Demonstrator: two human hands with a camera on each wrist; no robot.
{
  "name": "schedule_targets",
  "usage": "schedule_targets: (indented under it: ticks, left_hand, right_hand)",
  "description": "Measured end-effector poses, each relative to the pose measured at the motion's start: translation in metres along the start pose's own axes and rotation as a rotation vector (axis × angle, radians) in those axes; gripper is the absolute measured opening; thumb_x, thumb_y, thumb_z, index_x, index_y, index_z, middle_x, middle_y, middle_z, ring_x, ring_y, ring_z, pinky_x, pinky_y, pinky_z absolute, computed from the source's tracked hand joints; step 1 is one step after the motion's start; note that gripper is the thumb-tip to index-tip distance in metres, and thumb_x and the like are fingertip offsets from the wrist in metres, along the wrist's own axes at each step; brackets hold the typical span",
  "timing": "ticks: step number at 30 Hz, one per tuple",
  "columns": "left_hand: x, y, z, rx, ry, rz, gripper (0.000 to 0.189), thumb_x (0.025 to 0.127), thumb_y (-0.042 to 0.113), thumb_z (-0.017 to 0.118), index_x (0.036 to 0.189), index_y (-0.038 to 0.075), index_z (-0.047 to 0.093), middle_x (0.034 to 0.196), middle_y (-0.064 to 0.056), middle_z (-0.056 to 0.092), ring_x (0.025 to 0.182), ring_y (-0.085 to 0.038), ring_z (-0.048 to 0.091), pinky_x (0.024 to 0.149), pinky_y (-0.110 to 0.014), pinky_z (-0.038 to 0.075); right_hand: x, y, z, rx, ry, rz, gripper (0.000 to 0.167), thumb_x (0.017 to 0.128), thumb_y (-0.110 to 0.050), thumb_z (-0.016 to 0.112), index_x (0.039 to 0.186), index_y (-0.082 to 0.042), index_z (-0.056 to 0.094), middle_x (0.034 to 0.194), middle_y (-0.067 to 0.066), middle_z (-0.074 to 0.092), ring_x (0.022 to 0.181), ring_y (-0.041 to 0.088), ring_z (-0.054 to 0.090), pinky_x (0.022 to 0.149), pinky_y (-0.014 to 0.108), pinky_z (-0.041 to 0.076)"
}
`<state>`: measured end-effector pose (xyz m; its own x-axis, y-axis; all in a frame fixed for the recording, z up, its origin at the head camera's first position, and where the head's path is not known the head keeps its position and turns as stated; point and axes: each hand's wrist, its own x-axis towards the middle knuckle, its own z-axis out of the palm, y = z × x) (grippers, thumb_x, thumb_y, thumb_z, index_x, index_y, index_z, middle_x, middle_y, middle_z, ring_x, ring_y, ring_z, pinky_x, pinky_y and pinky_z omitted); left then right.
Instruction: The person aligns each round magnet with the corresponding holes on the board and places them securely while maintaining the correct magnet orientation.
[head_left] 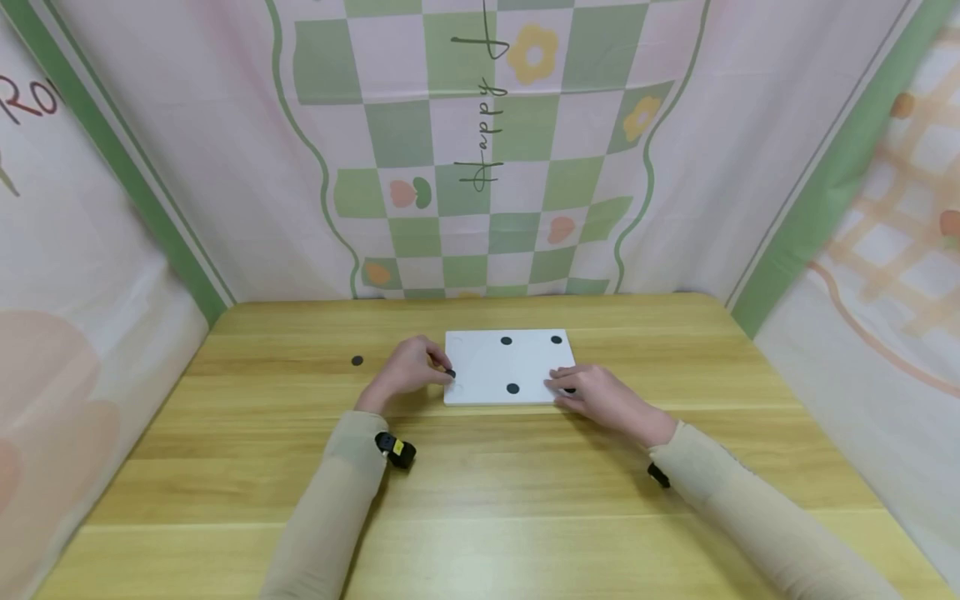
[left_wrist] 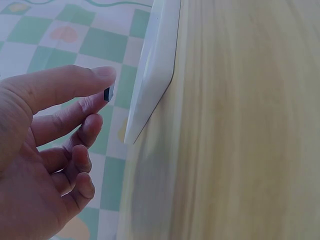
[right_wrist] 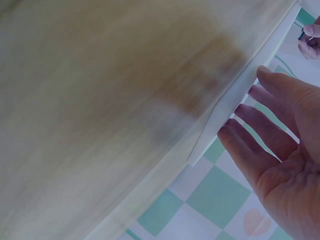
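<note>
A white rectangular board (head_left: pixel 480 358) lies flat on the wooden table. Between thumb and index finger, my left hand (head_left: pixel 408 367) pinches a small black disc (left_wrist: pixel 107 94) just over the board's left edge. Black discs sit on the board: one at the top middle (head_left: pixel 506 340), one at the top right (head_left: pixel 556 339), one at the bottom middle (head_left: pixel 512 388). Another, at the bottom right, is partly covered by my right hand (head_left: pixel 600 392). That hand's fingers, fairly straight, rest on the board's right end. Two faint round marks show near the board's left corners.
One more black disc (head_left: pixel 357 360) lies on the table (head_left: pixel 465 500), left of my left hand. Printed cloth curtains (head_left: pixel 495 150) stand behind the table and at both sides.
</note>
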<state>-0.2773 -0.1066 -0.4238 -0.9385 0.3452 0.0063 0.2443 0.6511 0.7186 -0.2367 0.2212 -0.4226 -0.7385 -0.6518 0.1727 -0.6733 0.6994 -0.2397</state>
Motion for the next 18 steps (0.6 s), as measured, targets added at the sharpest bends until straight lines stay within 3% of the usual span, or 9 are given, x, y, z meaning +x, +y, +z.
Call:
schedule_targets:
  ticks: [18]
  left_hand:
    - [0.0012, 0.0018, 0.0076, -0.025, -0.058, -0.017, 0.012, 0.075, 0.015, 0.081, 0.083, 0.014, 0.072, 0.086, -0.001, 0.065, 0.078, -0.016, 0.056, 0.068, -0.026, 0.049]
  right_hand:
    - [-0.0002, 0.0005, 0.001, -0.012, 0.011, -0.013, 0.029, 0.087, -0.012, 0.068, 0.115, -0.002, 0.067, 0.12, 0.019, 0.064, 0.111, 0.035, 0.061, 0.093, 0.048, 0.051]
